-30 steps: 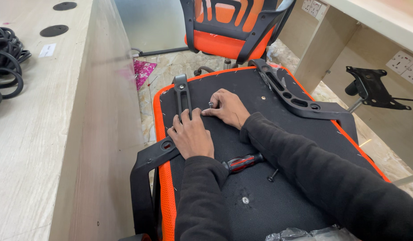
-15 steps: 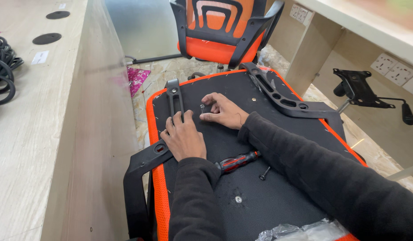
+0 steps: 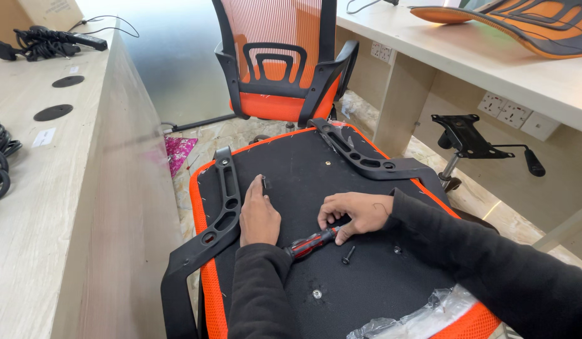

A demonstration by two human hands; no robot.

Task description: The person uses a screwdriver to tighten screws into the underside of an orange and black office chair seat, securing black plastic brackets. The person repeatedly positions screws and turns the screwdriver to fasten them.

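on the upturned seat base (image 3: 303,182), the right hand (image 3: 353,213) pinches the screwdriver (image 3: 311,243) while the left hand (image 3: 258,216) lies flat and empty; the loose black screw (image 3: 348,253) nearby could roll off if nudged.

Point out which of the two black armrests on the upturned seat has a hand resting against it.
The armrest on the left side: the left hand lies flat beside it, touching its inner edge. The other armrest, along the far right edge, is untouched.

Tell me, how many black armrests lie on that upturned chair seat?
2: one armrest along the seat's left edge beside the left hand, the other armrest across its far right corner.
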